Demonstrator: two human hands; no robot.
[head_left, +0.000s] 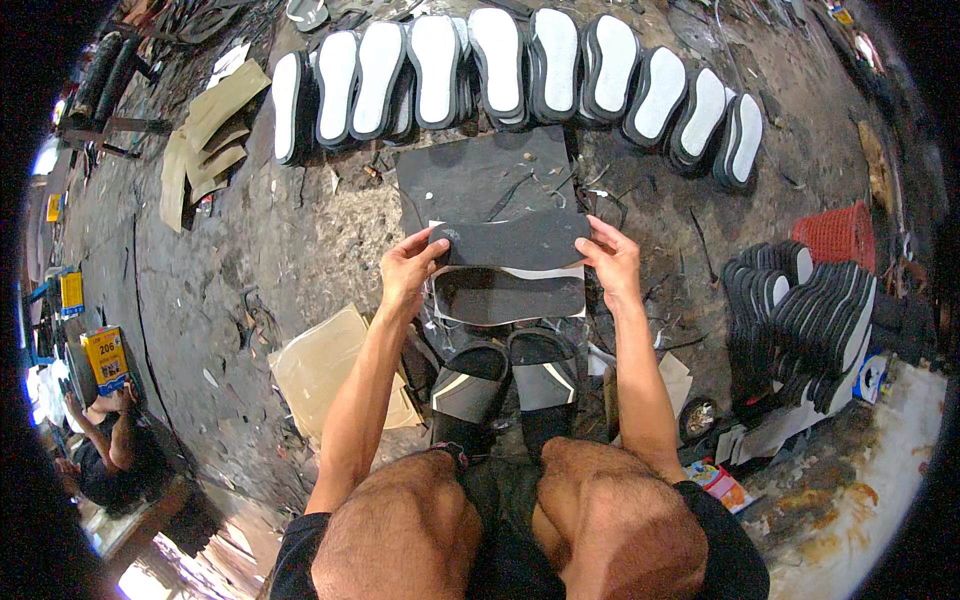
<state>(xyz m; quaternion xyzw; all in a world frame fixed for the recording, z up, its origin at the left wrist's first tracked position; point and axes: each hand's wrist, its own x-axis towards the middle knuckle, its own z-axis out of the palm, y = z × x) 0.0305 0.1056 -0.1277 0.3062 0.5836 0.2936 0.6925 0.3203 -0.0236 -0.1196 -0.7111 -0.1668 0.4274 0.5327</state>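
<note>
A dark, sole-shaped piece (515, 243) lies crosswise in front of me, gripped at both ends. My left hand (408, 268) pinches its left end, thumb on top. At the opposite end my right hand (610, 262) holds it the same way. Just nearer to me is a flat sheet with pale edges (510, 313), bearing a dark sole outline (510, 293); the held piece covers part of its far side. Both rest over a dark square board (485, 175) on the ground, though I cannot tell whether the held piece touches the sheet.
An arc of stacked soles with white tops (497, 60) stands beyond the board. More dark soles (825, 310) are piled at right by a red basket (838, 232). Tan sheets (325, 365) lie left of my sandalled feet (470, 385). Another person (120, 455) sits far left.
</note>
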